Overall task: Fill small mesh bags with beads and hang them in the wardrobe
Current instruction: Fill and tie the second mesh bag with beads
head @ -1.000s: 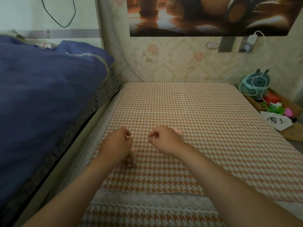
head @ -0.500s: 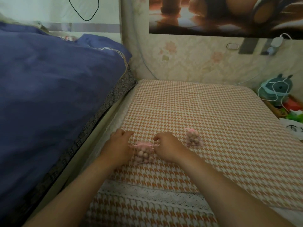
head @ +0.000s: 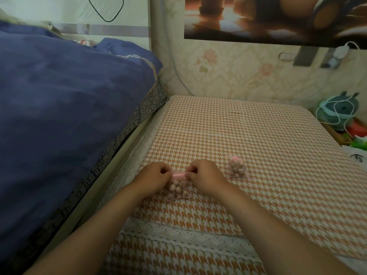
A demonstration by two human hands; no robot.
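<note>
A small pink mesh bag point(head: 178, 188) full of round beige beads lies on the orange-and-white houndstooth cloth point(head: 248, 147). My left hand point(head: 154, 176) and my right hand point(head: 204, 173) sit on either side of its top. Both pinch the pink drawstring point(head: 179, 175) stretched between them. A second filled mesh bag point(head: 236, 168), drawn closed with a pink string, rests on the cloth just right of my right hand.
A blue quilt point(head: 65, 108) on a bed rises along the left. A floral-papered wall point(head: 248, 74) with a poster stands behind. At the far right a green plush toy point(head: 337, 110) with a white cable and some clutter sit beside the cloth.
My hands came closer together and lower, onto the top of the bead bag. The view shifted left, and the second bag came out from behind my right hand.
</note>
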